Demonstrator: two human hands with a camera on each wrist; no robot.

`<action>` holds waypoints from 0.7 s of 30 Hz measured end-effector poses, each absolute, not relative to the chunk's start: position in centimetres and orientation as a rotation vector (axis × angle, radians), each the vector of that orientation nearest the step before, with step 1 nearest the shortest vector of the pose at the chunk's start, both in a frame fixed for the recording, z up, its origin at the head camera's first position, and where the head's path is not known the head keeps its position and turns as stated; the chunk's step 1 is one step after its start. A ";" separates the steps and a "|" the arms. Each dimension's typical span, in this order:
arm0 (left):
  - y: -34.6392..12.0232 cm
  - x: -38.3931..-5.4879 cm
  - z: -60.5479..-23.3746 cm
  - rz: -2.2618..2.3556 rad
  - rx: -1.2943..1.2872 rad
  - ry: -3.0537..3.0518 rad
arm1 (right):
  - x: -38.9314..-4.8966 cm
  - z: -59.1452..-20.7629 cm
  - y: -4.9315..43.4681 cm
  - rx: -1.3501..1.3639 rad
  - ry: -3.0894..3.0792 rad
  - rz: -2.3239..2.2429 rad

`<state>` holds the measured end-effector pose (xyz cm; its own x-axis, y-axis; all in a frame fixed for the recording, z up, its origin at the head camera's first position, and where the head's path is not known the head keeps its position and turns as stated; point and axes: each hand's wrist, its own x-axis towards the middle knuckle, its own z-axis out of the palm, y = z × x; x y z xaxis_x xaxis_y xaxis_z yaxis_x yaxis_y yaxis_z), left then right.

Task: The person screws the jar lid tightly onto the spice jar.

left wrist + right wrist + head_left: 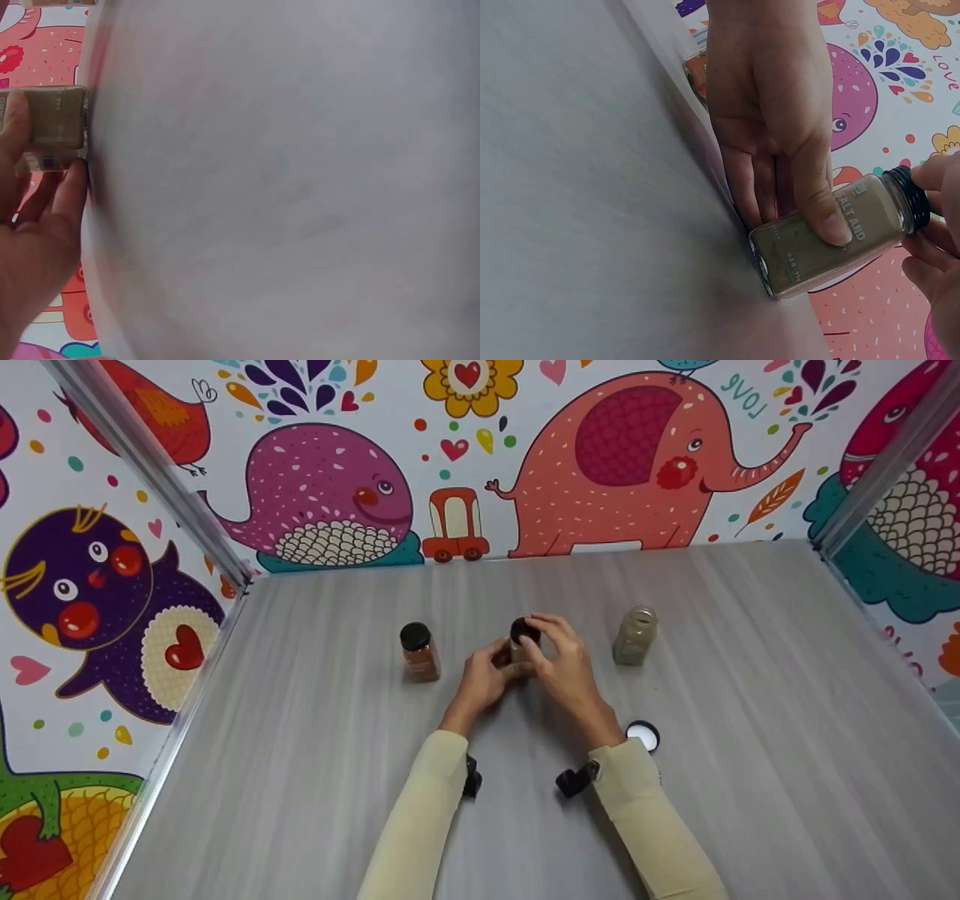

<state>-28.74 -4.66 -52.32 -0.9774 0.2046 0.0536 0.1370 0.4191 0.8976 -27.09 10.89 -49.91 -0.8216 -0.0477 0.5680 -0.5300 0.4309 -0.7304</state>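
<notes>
A square glass spice jar [802, 262] of grey-brown powder, printed with white lettering, stands between both hands. My left hand [484, 679] grips its lower part, thumb [832, 225] across the lettered face and fingers behind. Around the black screw cap [911, 199] curl the thumb and fingers of my right hand [564, 667]; the cap sits on the jar's neck. In the left wrist view the jar's base [64, 120] shows, with the left hand [45, 240] holding it.
Left of the hands stands a capped jar [420, 656] with reddish-brown contents. To the right is an uncapped jar [636, 637] of greyish powder. A black lid [643, 736], white inside up, lies beside the right sleeve [637, 787]. Cartoon-printed panels [480, 457] border the grey tabletop [300, 780].
</notes>
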 end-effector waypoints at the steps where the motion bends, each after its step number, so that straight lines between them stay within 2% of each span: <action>1: -4.7 -28.7 -52.3 1.636 0.317 2.588 | -27.1 -49.9 10.9 0.484 -2.222 1.380; 21: -4.6 -28.7 -52.2 1.607 0.306 2.577 | -26.9 -49.8 10.9 0.478 -2.242 1.390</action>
